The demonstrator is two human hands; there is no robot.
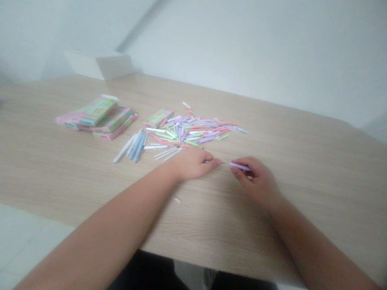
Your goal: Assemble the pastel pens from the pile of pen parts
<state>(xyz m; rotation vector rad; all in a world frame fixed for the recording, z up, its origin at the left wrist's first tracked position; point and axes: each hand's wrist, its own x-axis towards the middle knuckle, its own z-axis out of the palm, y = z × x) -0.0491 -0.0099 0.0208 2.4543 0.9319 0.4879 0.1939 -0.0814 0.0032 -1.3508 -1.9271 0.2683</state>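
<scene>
My right hand (256,179) pinches a purple pen barrel (239,165) just above the wooden table (317,169). My left hand (195,163) is closed in a pinch at the barrel's thin tip, holding a small part that I cannot make out. The two hands nearly touch. Behind them lies a heap of pastel pen parts (196,131) in pink, purple, green and white. Several assembled blue and white pens (134,147) lie in a row to the left of the heap.
A stack of flat pastel boxes (96,119) lies at the left, and one small box (157,117) lies by the heap. A white box (99,64) stands at the far edge against the wall. A small white scrap (177,199) lies near my left wrist.
</scene>
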